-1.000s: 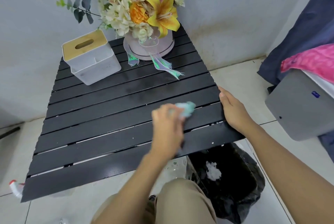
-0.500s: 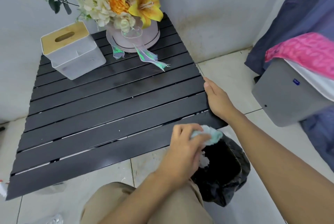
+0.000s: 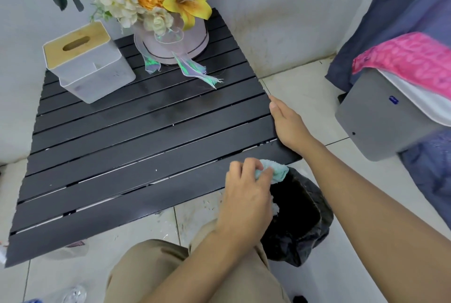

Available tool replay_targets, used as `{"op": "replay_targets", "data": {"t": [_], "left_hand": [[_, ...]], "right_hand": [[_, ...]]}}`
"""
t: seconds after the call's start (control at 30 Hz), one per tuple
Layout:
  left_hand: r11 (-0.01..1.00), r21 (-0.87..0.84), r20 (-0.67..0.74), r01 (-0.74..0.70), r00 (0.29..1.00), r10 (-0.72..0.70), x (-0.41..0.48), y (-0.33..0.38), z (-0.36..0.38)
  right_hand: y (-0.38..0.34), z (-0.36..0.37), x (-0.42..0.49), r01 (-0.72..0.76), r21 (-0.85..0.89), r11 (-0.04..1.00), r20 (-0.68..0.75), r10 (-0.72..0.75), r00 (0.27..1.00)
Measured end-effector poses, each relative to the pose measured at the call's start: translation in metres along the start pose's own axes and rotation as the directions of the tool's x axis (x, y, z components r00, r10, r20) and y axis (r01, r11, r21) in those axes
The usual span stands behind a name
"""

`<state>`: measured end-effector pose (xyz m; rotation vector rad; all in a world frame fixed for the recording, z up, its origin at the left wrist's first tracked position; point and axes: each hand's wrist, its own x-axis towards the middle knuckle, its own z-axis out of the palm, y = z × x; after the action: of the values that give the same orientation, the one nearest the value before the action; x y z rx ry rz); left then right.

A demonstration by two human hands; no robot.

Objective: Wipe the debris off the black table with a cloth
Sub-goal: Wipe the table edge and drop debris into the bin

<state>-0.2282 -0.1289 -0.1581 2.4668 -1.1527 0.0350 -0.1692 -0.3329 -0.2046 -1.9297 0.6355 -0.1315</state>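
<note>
My left hand (image 3: 246, 195) is closed around the pale teal cloth (image 3: 273, 172), fingers bunched over it with a wad of it poking out past my fingertips. A second ago that hand was up on the black table (image 3: 146, 136), dragging the cloth across the slats toward the near right corner; half a second ago it had already come off the edge. Now it sits just off that corner, with the cloth held over the mouth of the black-lined bin (image 3: 302, 214) directly below my knuckles. I read that as one sweep finished and its load being carried off the table.

My right hand (image 3: 288, 124) is open and flat, palm against the table's right edge just beyond the left hand, holding nothing; it has stayed on that edge throughout, bracing the table.

Something white lies inside the bin (image 3: 275, 208), beside my left thumb; I cannot tell what it is. On the slats to the left of my left hand, a few pale specks (image 3: 156, 170) remain, and light bits sit in the gaps between boards. So the job is not done: in my judgement the cloth needs a shake here, then another pass from the far left back toward this corner.
</note>
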Motion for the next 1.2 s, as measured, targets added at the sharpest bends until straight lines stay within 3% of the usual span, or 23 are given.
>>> {"op": "replay_targets", "data": {"t": [0.17, 0.27, 0.37, 0.47, 0.57, 0.63, 0.73, 0.83, 0.93, 1.0, 1.13, 1.2], "left_hand": [[0.997, 0.067, 0.078, -0.03, 0.997, 0.025, -0.017, 0.013, 0.004], [0.998, 0.053, 0.02, 0.037, 0.999, -0.038, -0.011, 0.015, -0.001], [0.995, 0.042, 0.076, 0.09, 0.993, -0.093, -0.012, 0.015, 0.005], [0.978, -0.136, 0.105, 0.159, 0.984, -0.146, -0.018, 0.011, -0.004], [0.875, -0.393, 0.043, 0.282, 0.957, -0.288, -0.003, -0.01, -0.04], [0.829, -0.474, -0.029, 0.297, 0.936, -0.352, 0.012, -0.035, -0.073], [0.865, -0.397, -0.162, 0.307, 0.904, -0.395, 0.032, -0.092, -0.104], [0.873, -0.251, -0.262, 0.418, 0.839, -0.477, 0.047, -0.158, -0.107], [0.803, -0.019, -0.21, 0.596, 0.783, -0.586, 0.049, -0.197, -0.088], [0.785, 0.059, -0.168, 0.617, 0.781, -0.601, 0.042, -0.2, -0.072], [0.821, -0.03, -0.28, 0.57, 0.783, -0.555, 0.04, -0.205, -0.065], [0.868, -0.085, -0.298, 0.488, 0.819, -0.49, 0.041, -0.21, -0.061]], "right_hand": [[0.0, -0.001, -0.001, 0.028, -0.018, 0.999, 0.014, -0.028, 1.0], [0.0, -0.001, -0.001, 0.028, -0.018, 0.999, 0.011, -0.028, 1.0], [0.0, -0.002, -0.002, 0.028, -0.013, 1.0, 0.018, -0.028, 0.999], [-0.001, -0.002, -0.003, 0.032, -0.037, 0.999, 0.003, -0.032, 0.999], [-0.008, -0.004, -0.008, 0.008, -0.153, 0.988, 0.007, -0.007, 1.0], [-0.016, -0.006, -0.006, -0.018, -0.256, 0.967, 0.011, 0.022, 1.0], [-0.031, -0.005, 0.011, -0.076, -0.334, 0.94, -0.034, 0.069, 0.997], [-0.046, 0.007, 0.038, -0.155, -0.27, 0.95, -0.08, 0.139, 0.987], [-0.05, 0.023, 0.059, -0.259, -0.14, 0.956, -0.169, 0.234, 0.957], [-0.048, 0.027, 0.063, -0.283, -0.121, 0.951, -0.254, 0.246, 0.935], [-0.049, 0.027, 0.063, -0.264, -0.121, 0.957, -0.337, 0.211, 0.918], [-0.051, 0.028, 0.063, -0.264, -0.129, 0.956, -0.347, 0.206, 0.915]]}}
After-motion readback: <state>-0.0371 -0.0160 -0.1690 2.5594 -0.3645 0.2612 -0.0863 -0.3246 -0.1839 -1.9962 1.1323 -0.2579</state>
